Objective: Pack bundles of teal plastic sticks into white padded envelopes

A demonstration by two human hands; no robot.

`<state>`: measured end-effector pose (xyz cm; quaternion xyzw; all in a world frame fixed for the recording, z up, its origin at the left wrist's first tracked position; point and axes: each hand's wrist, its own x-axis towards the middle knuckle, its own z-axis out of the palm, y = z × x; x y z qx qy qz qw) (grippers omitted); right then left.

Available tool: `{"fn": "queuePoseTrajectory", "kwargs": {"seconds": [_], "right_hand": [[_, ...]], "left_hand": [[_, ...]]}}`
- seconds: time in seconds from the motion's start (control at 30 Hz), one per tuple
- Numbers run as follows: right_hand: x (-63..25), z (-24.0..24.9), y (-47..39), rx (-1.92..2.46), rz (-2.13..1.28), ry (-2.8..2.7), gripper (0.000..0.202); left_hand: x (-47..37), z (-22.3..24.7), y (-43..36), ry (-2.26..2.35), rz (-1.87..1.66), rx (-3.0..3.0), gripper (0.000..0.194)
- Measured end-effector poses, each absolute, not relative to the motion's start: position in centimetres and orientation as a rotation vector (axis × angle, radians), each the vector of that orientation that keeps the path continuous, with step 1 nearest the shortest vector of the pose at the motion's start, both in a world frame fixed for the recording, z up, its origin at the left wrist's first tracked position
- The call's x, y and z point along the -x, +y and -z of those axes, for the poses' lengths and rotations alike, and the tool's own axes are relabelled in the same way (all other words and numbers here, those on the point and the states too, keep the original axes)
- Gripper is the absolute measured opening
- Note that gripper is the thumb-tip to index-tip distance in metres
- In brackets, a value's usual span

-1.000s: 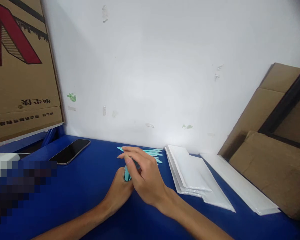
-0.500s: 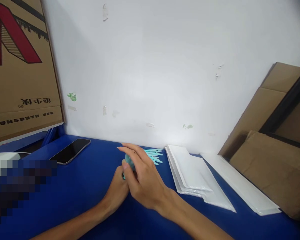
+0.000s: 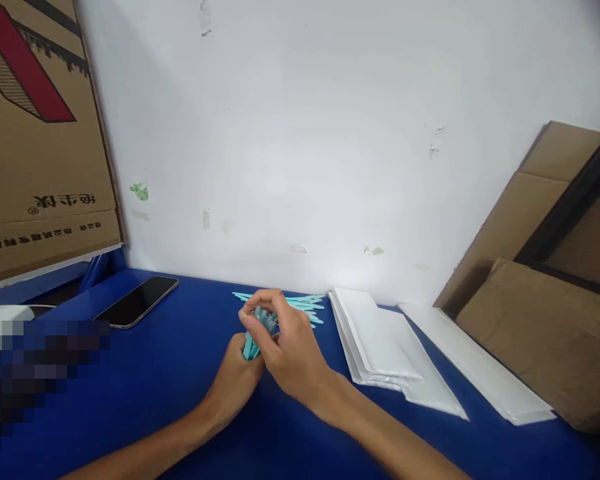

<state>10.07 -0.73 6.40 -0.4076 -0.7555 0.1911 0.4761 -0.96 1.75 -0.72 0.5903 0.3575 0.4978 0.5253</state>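
Note:
A bundle of teal sticks (image 3: 251, 348) is gripped low down by my left hand (image 3: 240, 373), whose fingers are mostly hidden behind the right. Curled around the upper end of the same bundle is my right hand (image 3: 293, 343), thumb and index finger nearly meeting at its far side. The top ends of the bundle show between them. More loose teal sticks (image 3: 310, 303) lie in a scattered pile on the blue table just beyond my right hand.
White padded envelopes (image 3: 380, 340) are stacked right of the hands, with another white envelope (image 3: 475, 363) farther right. A phone (image 3: 140, 301) lies on the blue table (image 3: 170, 380) at left. Cardboard boxes (image 3: 525, 340) lean at right; a large carton (image 3: 45, 153) stands at left.
The fingers of my right hand have curled inward around the bundle's top, exposing more of the bundle and the pile behind. The view has shifted slightly.

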Motion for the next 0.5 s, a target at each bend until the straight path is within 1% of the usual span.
{"fn": "queuePoseTrajectory", "kwargs": {"seconds": [0.1, 0.2, 0.27, 0.33, 0.37, 0.4, 0.5], "right_hand": [[-10.4, -7.2, -0.6, 1.004, -0.375, -1.957, 0.017], [-12.5, -9.5, -0.1, 1.082, -0.077, -2.022, 0.029], [-15.7, -11.5, 0.3, 1.179, 0.169, -1.956, 0.032], [-20.3, -13.0, 0.6, 1.428, 0.345, -1.850, 0.033], [-23.0, -13.3, 0.6, 1.637, 0.388, -1.773, 0.033], [-25.7, -13.4, 0.4, 1.898, 0.407, -1.665, 0.033], [-33.3, -11.6, -0.3, 2.220, 0.358, -1.446, 0.038]], "left_hand": [[0.8, 1.0, 1.9, 0.928, -1.125, -1.434, 0.028], [0.7, 0.9, 1.9, 1.014, -1.019, -1.416, 0.041], [0.8, 0.5, 1.9, 1.003, -0.987, -1.371, 0.047], [1.0, 0.0, 1.9, 0.963, -0.957, -1.340, 0.053], [1.0, -0.2, 2.0, 0.948, -0.945, -1.332, 0.055], [1.1, -0.3, 2.0, 0.942, -0.936, -1.327, 0.056], [1.1, -0.4, 2.3, 0.936, -0.916, -1.315, 0.055]]}}
